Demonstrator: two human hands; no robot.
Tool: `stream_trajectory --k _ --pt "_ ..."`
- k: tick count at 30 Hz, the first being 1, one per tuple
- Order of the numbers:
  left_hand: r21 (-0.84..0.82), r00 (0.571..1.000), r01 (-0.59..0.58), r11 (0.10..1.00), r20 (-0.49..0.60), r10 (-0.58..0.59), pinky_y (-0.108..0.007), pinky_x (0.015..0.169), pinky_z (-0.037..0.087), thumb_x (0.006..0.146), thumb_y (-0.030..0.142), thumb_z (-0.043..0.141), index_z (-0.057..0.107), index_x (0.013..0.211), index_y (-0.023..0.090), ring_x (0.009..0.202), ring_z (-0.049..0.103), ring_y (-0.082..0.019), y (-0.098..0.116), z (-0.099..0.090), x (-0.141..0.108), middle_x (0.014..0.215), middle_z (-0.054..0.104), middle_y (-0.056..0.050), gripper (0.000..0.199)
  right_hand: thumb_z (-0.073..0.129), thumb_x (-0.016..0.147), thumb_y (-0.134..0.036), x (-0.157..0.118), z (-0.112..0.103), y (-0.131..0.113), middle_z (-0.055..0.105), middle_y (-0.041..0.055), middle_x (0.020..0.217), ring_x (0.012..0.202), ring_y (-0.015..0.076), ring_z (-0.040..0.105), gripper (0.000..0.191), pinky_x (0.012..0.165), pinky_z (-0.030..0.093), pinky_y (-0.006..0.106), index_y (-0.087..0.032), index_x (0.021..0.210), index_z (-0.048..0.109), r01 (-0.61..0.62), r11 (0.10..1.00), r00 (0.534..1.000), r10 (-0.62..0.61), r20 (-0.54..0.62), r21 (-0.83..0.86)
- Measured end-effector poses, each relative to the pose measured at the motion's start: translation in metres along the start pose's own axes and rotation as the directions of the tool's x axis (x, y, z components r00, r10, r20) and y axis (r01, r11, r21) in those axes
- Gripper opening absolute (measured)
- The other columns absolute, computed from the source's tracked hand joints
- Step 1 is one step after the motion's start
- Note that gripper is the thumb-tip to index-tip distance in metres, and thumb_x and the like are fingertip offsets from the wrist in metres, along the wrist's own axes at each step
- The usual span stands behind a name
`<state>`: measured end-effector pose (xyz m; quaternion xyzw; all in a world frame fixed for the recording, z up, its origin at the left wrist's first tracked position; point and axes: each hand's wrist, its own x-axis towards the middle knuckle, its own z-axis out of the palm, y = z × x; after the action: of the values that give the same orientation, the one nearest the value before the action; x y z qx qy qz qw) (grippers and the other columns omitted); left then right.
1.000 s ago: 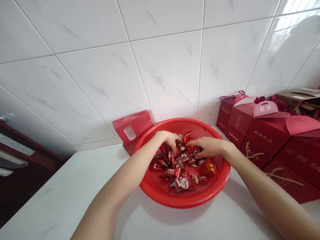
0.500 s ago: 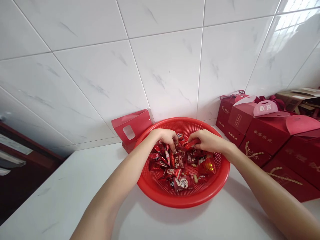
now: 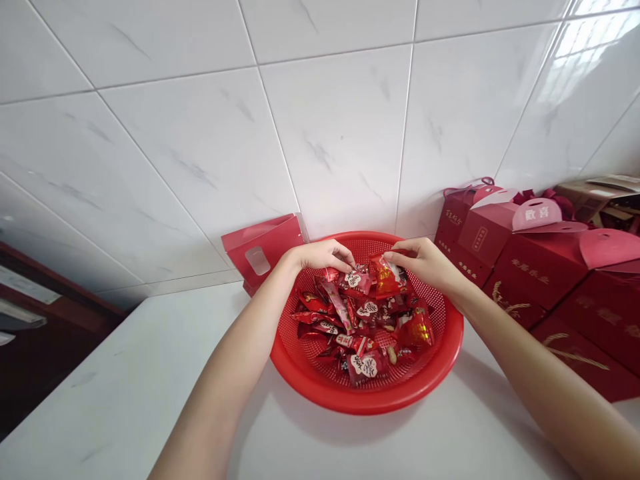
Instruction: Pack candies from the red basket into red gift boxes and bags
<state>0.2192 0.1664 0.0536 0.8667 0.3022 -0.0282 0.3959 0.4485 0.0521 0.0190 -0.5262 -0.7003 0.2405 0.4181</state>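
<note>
A round red plastic basket [image 3: 367, 405] with mesh walls holds a pile of wrapped candies [image 3: 367, 310] in red and dark red packets. My left hand [image 3: 327, 255] is over its back left part, fingers curled and pinching the upper edge of a dark red candy packet [image 3: 356, 281] with a white printed label. Across from it, my right hand [image 3: 419, 261] grips a shiny red and gold candy packet [image 3: 387, 277] between thumb and fingers, above the pile. A peanut [image 3: 391, 355] in its shell lies among the candies near the front.
Behind the basket to the left, a red paper box [image 3: 265, 250] with a small window leans by the tiled wall [image 3: 340, 147]. Several red gift boxes [image 3: 530, 273] are stacked at the right, with a brown carton [image 3: 590, 197] behind them. The white tabletop [image 3: 150, 373] extends left.
Both hands have risen slightly out of the pile toward the basket's back. The red and gold packet in my right hand and the dark red one at my left now show more fully.
</note>
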Motion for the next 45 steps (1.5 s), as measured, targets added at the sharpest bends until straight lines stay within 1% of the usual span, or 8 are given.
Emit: stream_trajectory --k 8,12,16,22,27,32,38,45 --pt "-0.011 0.998 -0.064 0.998 0.012 0.064 -0.027 0.085 0.045 0.072 0.038 0.072 0.072 0.095 0.018 0.095 0.062 -0.019 0.017 0.013 0.006 0.097 0.072 -0.001 0.03 0.062 0.08 -0.055 0.001 0.001 -0.001 0.062 0.0013 0.064 0.062 0.0151 0.052 0.041 0.058 0.04 0.028 -0.016 0.069 0.068 -0.029 0.995 1.0 0.029 -0.006 0.096" --pt "0.056 0.996 -0.085 0.995 0.02 0.083 -0.027 0.065 0.039 0.078 0.06 0.067 0.065 0.075 0.016 0.068 0.052 -0.014 0.029 0.031 0.012 0.071 0.058 0.002 0.044 0.066 0.077 -0.055 0.0 0.0 -0.005 0.064 0.0021 0.067 0.064 0.0155 0.054 0.041 0.062 0.044 0.028 -0.015 0.073 0.07 -0.05 0.981 0.994 0.067 -0.087 0.19" --pt "-0.001 0.992 -0.124 0.992 -0.014 0.124 -0.027 0.058 0.033 0.076 0.059 0.07 0.06 0.067 0.015 0.059 0.043 -0.011 0.03 0.037 0.015 0.062 0.049 0.004 0.045 0.071 0.075 -0.053 -0.001 -0.001 -0.006 0.065 0.0024 0.068 0.064 0.0154 0.057 0.038 0.061 0.05 0.028 -0.016 0.07 0.068 -0.125 0.914 0.985 0.161 -0.062 0.385" --pt "-0.363 0.965 -0.215 0.907 -0.224 0.139 -0.028 0.07 0.047 0.073 0.037 0.071 0.07 0.08 0.013 0.071 0.06 -0.015 0.029 0.026 0.011 0.078 0.07 -0.001 0.025 0.068 0.077 -0.044 0.001 -0.002 -0.003 0.067 0.0034 0.07 0.061 0.0165 0.065 0.028 0.061 0.057 0.029 -0.017 0.072 0.063 -0.218 0.844 0.967 0.256 -0.011 0.491" --pt "-0.47 0.909 -0.297 0.831 -0.405 0.096 -0.025 0.059 0.047 0.063 0.029 0.067 0.066 0.067 0.013 0.059 0.059 -0.012 0.02 0.018 0.009 0.065 0.066 0.0 0.017 0.071 0.079 -0.044 -0.001 -0.001 -0.006 0.072 0.0032 0.082 0.064 0.0165 0.066 0.027 0.062 0.057 0.03 -0.02 0.089 0.064 -0.14 0.878 0.98 0.19 -0.065 0.458" --pt "-0.425 0.945 -0.261 0.867 -0.296 0.139 -0.025 0.059 0.046 0.066 0.031 0.073 0.069 0.072 0.012 0.059 0.06 -0.013 0.022 0.02 0.01 0.067 0.069 -0.002 0.02 0.08 0.072 -0.045 -0.004 -0.001 -0.009 0.074 0.0038 0.086 0.077 0.0201 0.068 0.041 0.07 0.055 0.033 -0.02 0.101 0.067 -0.11 0.901 0.993 0.083 0.081 0.42" --pt "-0.206 0.961 -0.221 0.953 -0.215 0.177 -0.032 0.084 0.051 0.071 0.032 0.072 0.074 0.089 0.014 0.087 0.068 -0.02 0.019 0.022 0.014 0.091 0.076 -0.005 0.026 0.082 0.068 -0.041 -0.004 -0.002 -0.006 0.068 0.0004 0.076 0.071 0.0172 0.063 0.033 0.065 0.05 0.03 -0.02 0.084 0.063 -0.063 0.907 0.965 0.161 -0.206 0.417" --pt "0.283 0.985 -0.101 0.954 0.166 0.055 -0.03 0.087 0.048 0.055 0.044 0.087 0.074 0.113 0.023 0.105 0.065 -0.026 0.028 0.05 0.023 0.115 0.074 -0.004 0.063 0.082 0.066 -0.041 -0.005 -0.003 -0.013 0.069 0.0017 0.074 0.068 0.0172 0.062 0.033 0.062 0.047 0.029 -0.02 0.081 0.06 -0.129 0.889 0.951 0.236 -0.199 0.439"
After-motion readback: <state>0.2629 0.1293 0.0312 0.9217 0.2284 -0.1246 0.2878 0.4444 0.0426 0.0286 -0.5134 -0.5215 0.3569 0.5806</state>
